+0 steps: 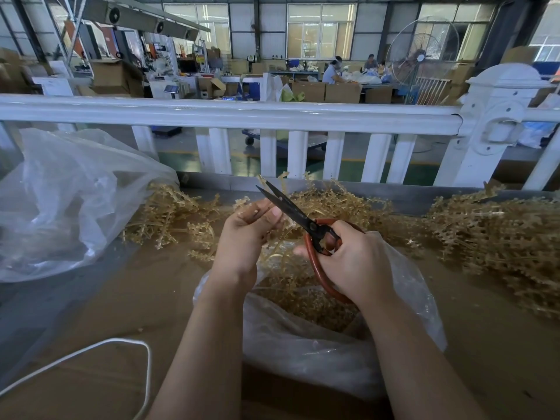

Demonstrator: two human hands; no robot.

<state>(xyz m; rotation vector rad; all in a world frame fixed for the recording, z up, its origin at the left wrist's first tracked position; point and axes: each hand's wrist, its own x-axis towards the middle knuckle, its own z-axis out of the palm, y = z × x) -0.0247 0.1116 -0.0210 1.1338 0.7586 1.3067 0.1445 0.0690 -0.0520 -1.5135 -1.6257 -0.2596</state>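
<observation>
While the left hand [245,234] pinches a thin tan plastic sprig [251,211] above the open clear plastic bag [333,353], the right hand [354,262] grips black-bladed, red-handled scissors [291,207] beside it — trimming seems under way — and next the blades must close squarely across the stem.

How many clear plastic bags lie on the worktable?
2. One large bag lies at the left edge; the other bag lies open in the middle, under the right hand, with golden pieces inside. More may be hidden.

The right hand [348,262] grips red-handled scissors [303,219], blades parted beside a tan plastic sprig [257,212] pinched by the left hand [245,237].
</observation>
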